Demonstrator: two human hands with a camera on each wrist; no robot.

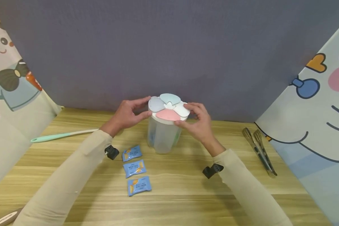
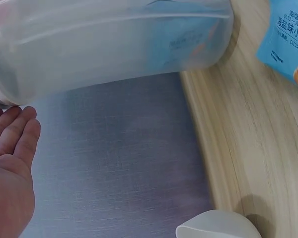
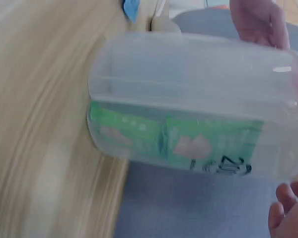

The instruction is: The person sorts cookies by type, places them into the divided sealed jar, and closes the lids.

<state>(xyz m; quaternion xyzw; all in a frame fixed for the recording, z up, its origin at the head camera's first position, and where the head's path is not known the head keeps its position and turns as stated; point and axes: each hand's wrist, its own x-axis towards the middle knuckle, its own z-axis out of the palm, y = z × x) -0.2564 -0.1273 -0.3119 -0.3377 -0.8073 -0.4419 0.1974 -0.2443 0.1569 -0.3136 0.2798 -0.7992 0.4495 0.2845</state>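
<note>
A clear plastic storage canister stands upright on the table, topped by a flower-shaped lid with blue, grey, white and pink petals. My left hand is at the lid's left side, thumb and forefinger spread, with fingertips right at the rim. On the right, my right hand holds the lid's edge, thumb at the front and fingers over the white petal. Through the wall, green snack packets show in one compartment and a blue packet in another.
Three blue snack packets lie in a column before the canister. A spatula with a mint handle is at left, metal tongs at right. A grey-brown handle shows at lower left. A dark panel rises behind.
</note>
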